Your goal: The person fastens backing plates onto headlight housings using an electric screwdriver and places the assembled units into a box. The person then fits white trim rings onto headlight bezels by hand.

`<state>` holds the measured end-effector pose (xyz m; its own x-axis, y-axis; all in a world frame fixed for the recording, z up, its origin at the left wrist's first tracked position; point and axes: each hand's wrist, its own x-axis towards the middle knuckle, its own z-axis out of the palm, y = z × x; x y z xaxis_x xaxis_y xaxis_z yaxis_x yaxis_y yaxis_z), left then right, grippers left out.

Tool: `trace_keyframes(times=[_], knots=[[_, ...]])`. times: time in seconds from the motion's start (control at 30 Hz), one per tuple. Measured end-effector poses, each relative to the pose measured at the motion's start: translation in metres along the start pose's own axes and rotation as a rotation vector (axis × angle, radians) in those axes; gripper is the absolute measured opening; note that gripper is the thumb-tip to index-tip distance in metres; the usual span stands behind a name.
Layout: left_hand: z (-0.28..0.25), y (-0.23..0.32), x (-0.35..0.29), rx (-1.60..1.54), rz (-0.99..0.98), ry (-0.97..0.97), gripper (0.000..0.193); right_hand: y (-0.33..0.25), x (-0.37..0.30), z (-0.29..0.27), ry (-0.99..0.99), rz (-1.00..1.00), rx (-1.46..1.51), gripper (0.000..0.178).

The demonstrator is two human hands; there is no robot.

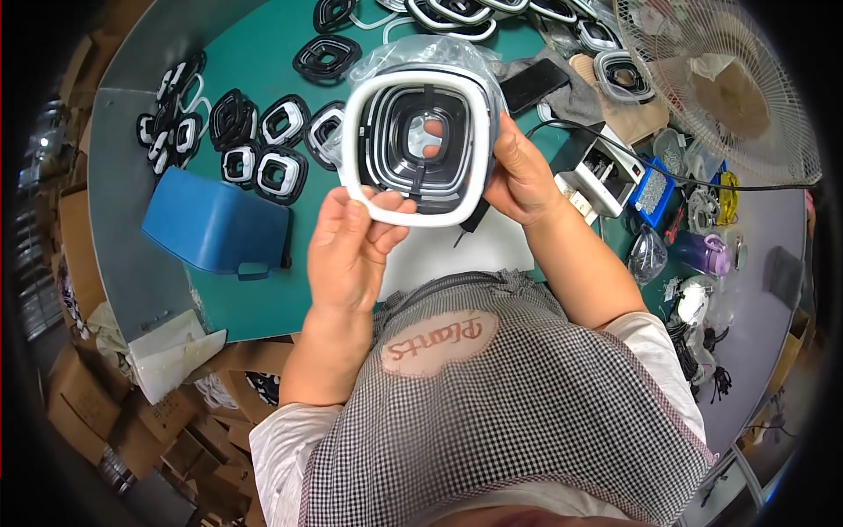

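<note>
Between my two hands is a rounded-square part with a white rim (356, 140) and black, stepped rings inside, narrowing to an opening in the middle. My left hand (347, 233) pinches the rim's lower left corner, thumb and fingertips on it. On the other side my right hand (522, 176) grips the right edge, thumb in front. Fingertips show through the middle opening; the rest of those fingers is hidden behind the part. Clear plastic film (421, 51) stands out behind and above it. A white sheet or board (457, 253) lies below on the green table (263, 303).
Several black-and-white rounded-square parts (283, 173) lie to the left and at the back. A blue bin (206, 220) stands at the left. Rightward are a dark phone (534, 86), a white device (606, 171), a blue tray (652, 191), a fan (724, 83) and a black cable (702, 183).
</note>
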<state>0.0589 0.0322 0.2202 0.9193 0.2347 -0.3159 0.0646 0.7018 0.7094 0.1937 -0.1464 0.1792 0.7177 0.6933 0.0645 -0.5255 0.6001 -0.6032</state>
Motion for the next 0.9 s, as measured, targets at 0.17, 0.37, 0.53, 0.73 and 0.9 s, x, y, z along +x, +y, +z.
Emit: trace_keyframes(times=[0.17, 0.37, 0.53, 0.73, 0.9], knots=[[0.001, -0.013, -0.002, 0.029, 0.011, 0.068, 0.02, 0.0, -0.007, 0.005, 0.012, 0.021, -0.081, 0.078], [-0.003, -0.013, -0.001, 0.103, 0.043, 0.068, 0.02, -0.001, -0.01, 0.003, -0.009, 0.027, -0.126, 0.076], [-0.005, -0.01, 0.003, 0.147, 0.066, 0.09, 0.022, -0.001, -0.005, -0.002, -0.021, 0.036, -0.141, 0.076], [0.014, -0.01, 0.008, 0.256, 0.027, 0.117, 0.021, -0.009, -0.013, 0.002, 0.133, -0.02, -0.355, 0.05], [0.017, -0.019, 0.005, 0.572, 0.055, 0.233, 0.018, 0.012, -0.015, 0.018, 0.46, -0.155, -0.813, 0.05]])
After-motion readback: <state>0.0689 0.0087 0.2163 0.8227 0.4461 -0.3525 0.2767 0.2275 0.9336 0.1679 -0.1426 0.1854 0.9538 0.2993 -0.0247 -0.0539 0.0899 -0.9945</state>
